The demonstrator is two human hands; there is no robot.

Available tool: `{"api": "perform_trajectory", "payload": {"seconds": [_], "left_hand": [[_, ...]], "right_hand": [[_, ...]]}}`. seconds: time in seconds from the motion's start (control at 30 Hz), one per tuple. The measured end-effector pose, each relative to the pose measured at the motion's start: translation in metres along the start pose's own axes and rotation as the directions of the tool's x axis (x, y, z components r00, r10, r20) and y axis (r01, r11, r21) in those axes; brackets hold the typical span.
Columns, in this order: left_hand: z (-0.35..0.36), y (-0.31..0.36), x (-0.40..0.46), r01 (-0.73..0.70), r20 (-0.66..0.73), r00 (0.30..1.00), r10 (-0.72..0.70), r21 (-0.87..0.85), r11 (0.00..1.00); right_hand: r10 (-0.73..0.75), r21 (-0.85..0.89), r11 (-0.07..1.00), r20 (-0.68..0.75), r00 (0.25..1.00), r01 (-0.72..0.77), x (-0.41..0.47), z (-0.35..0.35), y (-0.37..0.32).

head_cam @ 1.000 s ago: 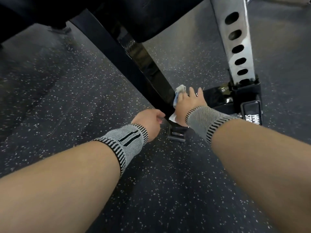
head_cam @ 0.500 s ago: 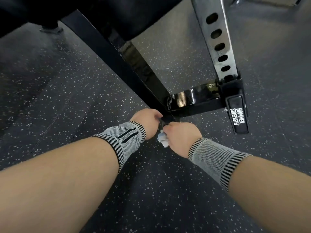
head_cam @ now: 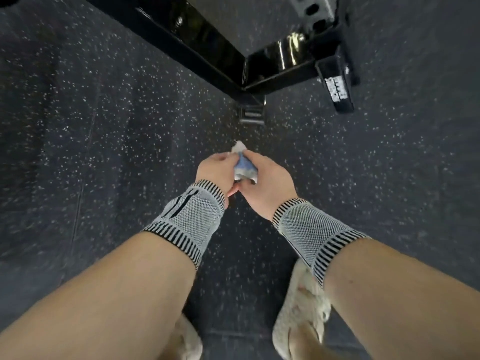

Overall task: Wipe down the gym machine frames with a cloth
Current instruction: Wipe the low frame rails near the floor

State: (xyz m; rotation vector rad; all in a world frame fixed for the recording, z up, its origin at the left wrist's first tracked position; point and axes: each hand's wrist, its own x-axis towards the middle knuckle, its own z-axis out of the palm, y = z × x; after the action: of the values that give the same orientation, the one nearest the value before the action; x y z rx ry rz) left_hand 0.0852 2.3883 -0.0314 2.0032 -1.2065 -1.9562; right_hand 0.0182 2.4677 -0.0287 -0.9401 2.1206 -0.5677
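Blue and white cloth [head_cam: 243,167] is bunched up between two hands, near the middle of the view. It is held by the left hand [head_cam: 217,168] from the nine o'clock side, with curled fingers pinching it. It is held by the right hand [head_cam: 267,183] from the three o'clock side, with the thumb and fingers wrapped round it. A white tip of the cloth sticks out at twelve o'clock. A grey knit band [head_cam: 189,219] is worn on the left wrist, and one like it is worn on the right.

Nothing on the machine is being touched by the cloth. The black frame bar [head_cam: 181,37] runs from eleven o'clock down to a corner at twelve o'clock. A shiny cross bar [head_cam: 280,61] goes off toward one o'clock, ending in a black foot with a label [head_cam: 336,89]. A small black foot [head_cam: 252,113] sits on the speckled floor [head_cam: 104,126] between the corner and the hands. Fuzzy slippers [head_cam: 301,307] are seen at six o'clock.

The step looks like a refold of the cloth. To do it well, a clean side should be turned to the outside. The cloth should be made flat, not left in a ball, so more of it can be pressed on the bar. Then it should be held in one hand and slid along the bar in long strokes. The corner should be rubbed with care, as dirt may be caught there.
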Motion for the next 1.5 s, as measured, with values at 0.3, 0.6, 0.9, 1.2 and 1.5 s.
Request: {"api": "perform_trajectory", "payload": {"seconds": [0.3, 0.6, 0.9, 1.2, 1.5], "left_hand": [[-0.021, 0.074, -0.205, 0.068, -0.098, 0.992, -0.082, -0.135, 0.988], [-0.039, 0.180, -0.383, -0.110, -0.097, 0.991, 0.095, -0.172, 0.979], [-0.055, 0.217, -0.525, -0.315, -0.001, 0.949, 0.316, -0.095, 0.944], [-0.008, 0.287, -0.625, -0.666, 0.211, 0.740, 0.639, 0.101, 0.739], [0.141, 0.397, -0.628, -0.785, 0.304, 0.614, 0.729, 0.333, 0.522]], "right_hand": [[-0.007, -0.015, 1.000, 0.140, 0.990, 0.009, -0.131, -0.140, -0.098], [-0.094, 0.006, 0.996, 0.033, 0.995, 0.094, -0.227, -0.294, -0.212], [0.002, 0.262, 0.961, -0.305, 0.952, 0.082, -0.334, -0.403, -0.274], [-0.191, 0.143, 0.960, -0.298, 0.935, 0.241, -0.401, -0.523, -0.304], [-0.213, 0.040, 0.970, -0.334, 0.918, 0.240, -0.331, -0.675, -0.235]]}}
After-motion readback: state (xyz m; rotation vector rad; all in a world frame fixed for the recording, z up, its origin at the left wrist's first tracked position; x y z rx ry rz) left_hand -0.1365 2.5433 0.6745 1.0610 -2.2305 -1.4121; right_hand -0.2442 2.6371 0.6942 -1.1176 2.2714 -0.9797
